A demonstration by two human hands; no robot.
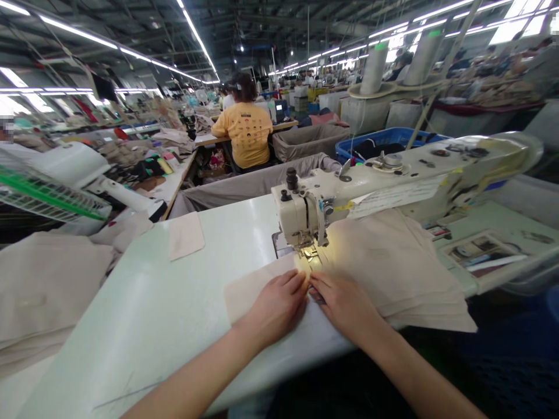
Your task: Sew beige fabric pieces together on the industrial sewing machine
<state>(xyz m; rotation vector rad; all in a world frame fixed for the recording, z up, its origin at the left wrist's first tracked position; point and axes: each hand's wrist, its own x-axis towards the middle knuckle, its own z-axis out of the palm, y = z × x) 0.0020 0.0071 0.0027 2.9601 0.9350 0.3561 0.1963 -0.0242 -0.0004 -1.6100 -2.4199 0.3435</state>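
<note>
Left hand [279, 298] and right hand [345, 301] touch beige fabric [251, 285], whether gripping I cannot tell; sewing machine [340, 187] just beyond them

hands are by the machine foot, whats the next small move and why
Probably ease the beige fabric piece gently forward, fingertips clear of the presser foot: the piece reaches beside the foot, the left hand rests on it, and the right hand is close by.

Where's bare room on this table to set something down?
Bare tabletop lies left of your left forearm, nearer than the small beige fabric panel; also between that panel and the sewing machine. Crowded: around the presser foot, right hand and fabric stack.
</note>
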